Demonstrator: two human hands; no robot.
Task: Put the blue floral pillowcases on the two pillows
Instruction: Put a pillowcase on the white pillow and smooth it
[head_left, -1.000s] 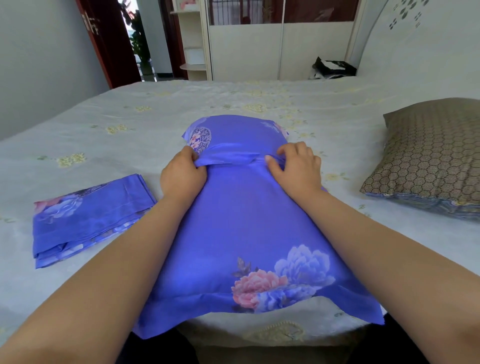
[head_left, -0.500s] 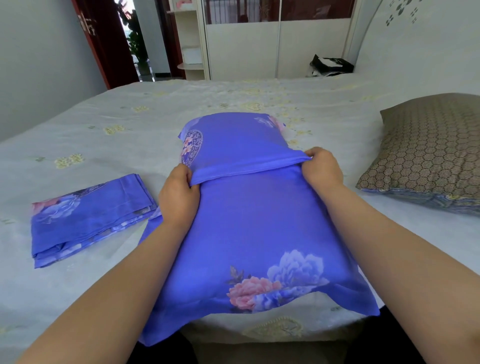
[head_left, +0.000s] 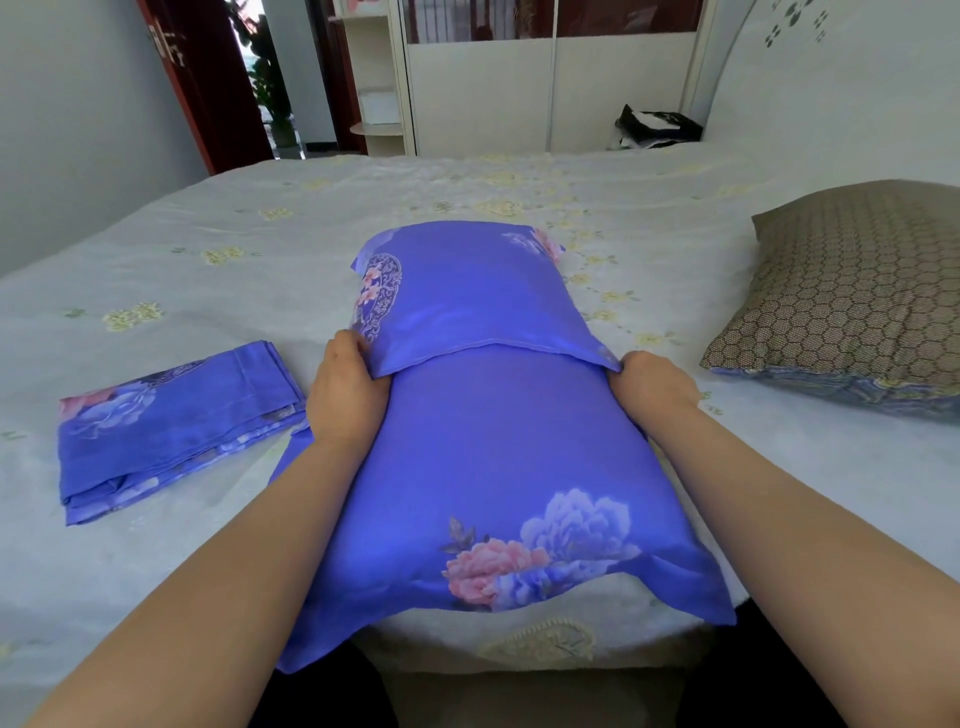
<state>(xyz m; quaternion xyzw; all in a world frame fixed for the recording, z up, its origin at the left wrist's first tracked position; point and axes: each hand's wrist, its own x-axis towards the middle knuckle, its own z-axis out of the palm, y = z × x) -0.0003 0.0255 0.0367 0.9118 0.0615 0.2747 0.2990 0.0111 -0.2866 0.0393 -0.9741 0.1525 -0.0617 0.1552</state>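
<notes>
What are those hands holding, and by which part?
Both hold the pillowcase flap: left hand at its left corner, right hand at its right corner.

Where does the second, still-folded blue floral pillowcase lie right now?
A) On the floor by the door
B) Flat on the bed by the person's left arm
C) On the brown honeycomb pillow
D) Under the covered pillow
B: the folded pillowcase lies flat on the bed, just outside the left hand.
</notes>
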